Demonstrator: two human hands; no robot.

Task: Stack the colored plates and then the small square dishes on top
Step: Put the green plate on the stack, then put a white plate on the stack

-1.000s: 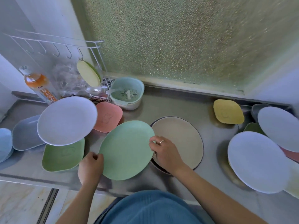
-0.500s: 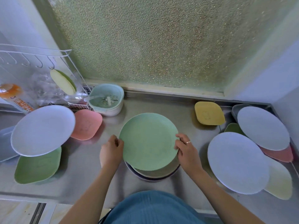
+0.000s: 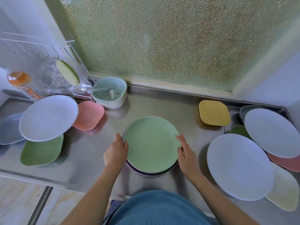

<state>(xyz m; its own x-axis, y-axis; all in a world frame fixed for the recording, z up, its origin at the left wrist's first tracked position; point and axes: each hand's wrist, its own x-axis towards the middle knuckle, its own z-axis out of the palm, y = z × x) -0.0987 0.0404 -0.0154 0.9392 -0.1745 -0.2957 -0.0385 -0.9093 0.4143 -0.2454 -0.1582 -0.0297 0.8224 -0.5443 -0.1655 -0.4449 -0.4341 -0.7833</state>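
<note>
Centrally, two hands flank one green plate atop the stack.

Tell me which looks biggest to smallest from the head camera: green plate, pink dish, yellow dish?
1. Green plate, clearly the biggest.
2. Pink dish and yellow dish look about alike; the pink one is partly hidden under a white plate, so I won't rank them.

Round matte green plate lay flat atop a low stack, purple plate rim showing beneath, centre of steel counter. Pink square dish sat to its left, yellow square dish to its right, both upside down w/ embossed bear.
</note>
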